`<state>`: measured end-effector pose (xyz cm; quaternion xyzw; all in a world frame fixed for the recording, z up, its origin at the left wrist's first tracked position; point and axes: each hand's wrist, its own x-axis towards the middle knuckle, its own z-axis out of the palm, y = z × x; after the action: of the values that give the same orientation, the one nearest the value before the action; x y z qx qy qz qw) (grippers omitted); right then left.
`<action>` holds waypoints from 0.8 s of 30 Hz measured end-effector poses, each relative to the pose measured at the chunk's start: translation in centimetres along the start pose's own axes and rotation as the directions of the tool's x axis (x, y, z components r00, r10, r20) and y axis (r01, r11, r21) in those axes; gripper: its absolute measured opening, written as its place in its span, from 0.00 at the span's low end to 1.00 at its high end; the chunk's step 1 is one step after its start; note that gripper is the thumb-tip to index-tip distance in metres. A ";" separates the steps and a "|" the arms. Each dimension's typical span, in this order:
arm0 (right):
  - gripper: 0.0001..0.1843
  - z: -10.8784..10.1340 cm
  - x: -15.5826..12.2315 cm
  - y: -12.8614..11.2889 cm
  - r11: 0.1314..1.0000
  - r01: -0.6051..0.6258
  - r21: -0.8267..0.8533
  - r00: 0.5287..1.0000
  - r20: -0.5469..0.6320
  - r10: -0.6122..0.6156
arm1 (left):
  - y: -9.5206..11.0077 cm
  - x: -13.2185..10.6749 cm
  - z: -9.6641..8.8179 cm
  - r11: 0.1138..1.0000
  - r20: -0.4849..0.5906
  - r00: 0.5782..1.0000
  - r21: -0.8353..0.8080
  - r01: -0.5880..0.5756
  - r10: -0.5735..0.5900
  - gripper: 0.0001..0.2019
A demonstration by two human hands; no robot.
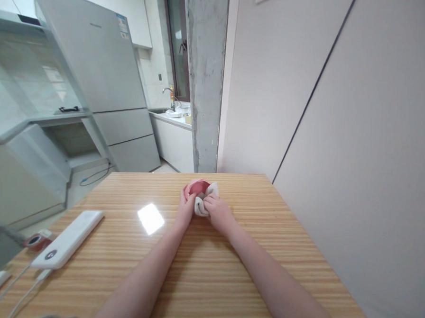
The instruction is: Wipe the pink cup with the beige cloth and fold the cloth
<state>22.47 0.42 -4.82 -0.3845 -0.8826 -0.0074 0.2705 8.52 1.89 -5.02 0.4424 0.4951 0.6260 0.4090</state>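
My left hand (185, 206) is wrapped round the left side of a small red round object (198, 186) that rests on the wooden table (250, 256) near its far edge. My right hand (217, 210) is closed on a white cloth (201, 205) pressed against the red object's near and right side. Both forearms stretch out from the bottom of the view and meet at the object. Much of the red object is hidden by the cloth and my fingers.
A white power bank (69, 238) with cables lies at the table's left, beside a small red-rimmed device (37, 240). A grey wall runs along the right. Beyond stand a concrete pillar (205, 82), a fridge (99, 72) and a sink counter (174, 114).
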 end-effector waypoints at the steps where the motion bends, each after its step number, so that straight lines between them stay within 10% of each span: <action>1: 0.07 0.0 0.0 0.2 1.000 0.014 -0.018 1.000 0.008 -0.013 | 0.3 0.3 -0.5 0.997 0.017 0.999 0.059 -0.040 0.039 0.20; 5: 0.07 -0.1 -0.1 0.7 0.997 0.001 -0.076 1.000 0.007 0.000 | 1.4 0.5 -1.1 0.987 0.114 0.993 0.158 -0.038 0.020 0.26; 12: 0.09 0.5 -0.3 0.2 0.991 -0.129 0.018 0.990 -0.055 0.130 | -0.8 -1.2 1.6 0.952 0.128 0.978 -0.238 0.194 -0.167 0.34; 18: 0.08 0.6 -0.2 0.1 1.000 -0.027 0.011 0.999 -0.031 0.027 | -0.8 0.9 -0.7 0.994 0.076 0.993 -0.047 0.094 -0.090 0.21; 24: 0.06 0.4 -0.3 -0.3 0.992 -0.088 -0.092 0.996 -0.033 0.085 | -0.8 0.6 -0.4 0.982 0.109 0.982 -0.092 0.167 -0.156 0.33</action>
<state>22.26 0.12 -5.30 -0.4346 -0.8597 -0.0423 0.2650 8.09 2.48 -5.74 0.4107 0.4759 0.5916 0.5048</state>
